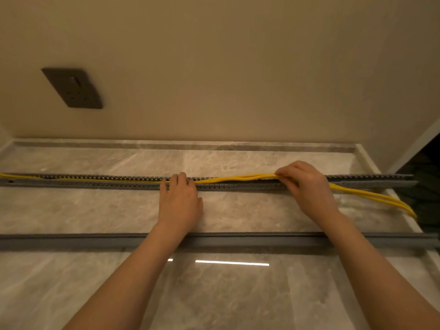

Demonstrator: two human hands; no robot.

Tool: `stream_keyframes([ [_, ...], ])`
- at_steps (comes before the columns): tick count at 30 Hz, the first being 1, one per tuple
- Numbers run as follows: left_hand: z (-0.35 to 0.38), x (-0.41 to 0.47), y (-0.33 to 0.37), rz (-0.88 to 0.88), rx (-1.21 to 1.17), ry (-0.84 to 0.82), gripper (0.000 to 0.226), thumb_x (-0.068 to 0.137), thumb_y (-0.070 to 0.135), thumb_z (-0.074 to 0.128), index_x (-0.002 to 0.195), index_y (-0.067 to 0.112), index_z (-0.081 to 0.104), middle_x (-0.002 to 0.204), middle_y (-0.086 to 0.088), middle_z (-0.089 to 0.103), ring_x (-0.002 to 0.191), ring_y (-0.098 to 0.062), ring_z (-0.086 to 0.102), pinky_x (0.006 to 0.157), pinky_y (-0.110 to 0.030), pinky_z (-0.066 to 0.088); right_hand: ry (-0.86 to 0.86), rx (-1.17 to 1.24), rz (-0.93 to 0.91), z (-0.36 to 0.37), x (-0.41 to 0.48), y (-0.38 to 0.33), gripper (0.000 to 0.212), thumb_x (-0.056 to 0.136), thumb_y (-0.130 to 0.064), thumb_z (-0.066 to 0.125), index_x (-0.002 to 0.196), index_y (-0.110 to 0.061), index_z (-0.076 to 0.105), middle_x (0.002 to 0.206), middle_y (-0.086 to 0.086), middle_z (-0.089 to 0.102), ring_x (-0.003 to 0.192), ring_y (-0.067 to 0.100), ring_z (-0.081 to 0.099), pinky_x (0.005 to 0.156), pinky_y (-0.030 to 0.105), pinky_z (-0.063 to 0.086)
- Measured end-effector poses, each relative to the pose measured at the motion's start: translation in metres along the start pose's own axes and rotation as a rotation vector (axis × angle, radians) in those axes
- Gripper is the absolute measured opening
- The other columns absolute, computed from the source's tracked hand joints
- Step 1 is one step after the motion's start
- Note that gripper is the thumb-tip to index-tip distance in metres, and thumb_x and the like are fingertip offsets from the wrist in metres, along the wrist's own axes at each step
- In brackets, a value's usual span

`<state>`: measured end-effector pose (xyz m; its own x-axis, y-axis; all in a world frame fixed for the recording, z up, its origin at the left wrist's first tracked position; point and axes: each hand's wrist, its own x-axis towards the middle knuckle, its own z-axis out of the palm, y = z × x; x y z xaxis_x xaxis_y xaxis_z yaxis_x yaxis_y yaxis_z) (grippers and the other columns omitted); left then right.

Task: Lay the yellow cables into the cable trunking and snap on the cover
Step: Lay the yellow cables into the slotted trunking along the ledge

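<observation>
My left hand (179, 202), fingers (182, 179) nearly straight, presses down on the trunking (95, 185) at frame centre, while my right hand (307, 188) pinches the yellow cables (238, 178), which seem light and springy.

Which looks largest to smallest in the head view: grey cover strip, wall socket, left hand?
1. The grey cover strip spans the whole frame.
2-3. The left hand and the wall socket look alike; the hand is nearer, so no ranking.

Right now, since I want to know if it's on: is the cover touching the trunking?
Apart. The head view shows a strip of floor between the cover and the trunking.
</observation>
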<state>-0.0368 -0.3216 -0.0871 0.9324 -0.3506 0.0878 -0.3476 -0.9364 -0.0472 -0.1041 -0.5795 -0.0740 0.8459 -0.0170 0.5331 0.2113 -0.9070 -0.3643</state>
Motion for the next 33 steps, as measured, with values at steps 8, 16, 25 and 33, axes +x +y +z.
stream_keyframes([
  [8,-0.008,0.011,0.0,0.052,0.069,-0.025,0.04,0.091,0.039,0.044,0.114,0.01,0.06,0.126,-0.006,0.046,0.12,-0.026,0.04,0.111,-0.047,0.023,-0.023,0.04,0.03,0.01,0.0,0.008,0.008,0.076,0.004,0.071,0.084,0.002,0.072,0.074,0.016,0.064,0.07,0.032,0.058,0.062,0.045,0.051],
  [16,-0.017,0.009,0.038,0.259,-0.131,0.045,0.035,0.092,0.036,0.042,0.11,0.011,0.059,0.108,-0.005,0.058,0.098,-0.023,0.053,0.089,-0.033,0.039,-0.065,0.11,0.071,0.01,-0.002,0.011,0.014,0.074,0.001,0.073,0.087,-0.002,0.074,0.075,0.013,0.065,0.073,0.028,0.059,0.065,0.036,0.049],
  [25,-0.008,0.005,0.042,0.276,-0.046,-0.059,0.049,0.092,0.037,0.043,0.133,0.009,0.04,0.131,-0.008,0.047,0.122,-0.024,0.043,0.11,-0.039,0.029,-0.064,0.005,0.032,0.014,-0.004,0.007,0.01,0.075,-0.001,0.074,0.084,-0.002,0.076,0.083,0.014,0.07,0.081,0.032,0.059,0.071,0.041,0.049],
  [33,-0.003,0.002,0.045,0.274,-0.017,-0.055,0.057,0.093,0.038,0.043,0.139,0.006,0.032,0.136,-0.01,0.042,0.126,-0.026,0.039,0.111,-0.042,0.027,-0.161,-0.152,0.021,0.014,-0.006,0.008,0.02,0.078,-0.004,0.07,0.097,-0.007,0.074,0.096,0.009,0.074,0.096,0.03,0.064,0.082,0.046,0.05],
])
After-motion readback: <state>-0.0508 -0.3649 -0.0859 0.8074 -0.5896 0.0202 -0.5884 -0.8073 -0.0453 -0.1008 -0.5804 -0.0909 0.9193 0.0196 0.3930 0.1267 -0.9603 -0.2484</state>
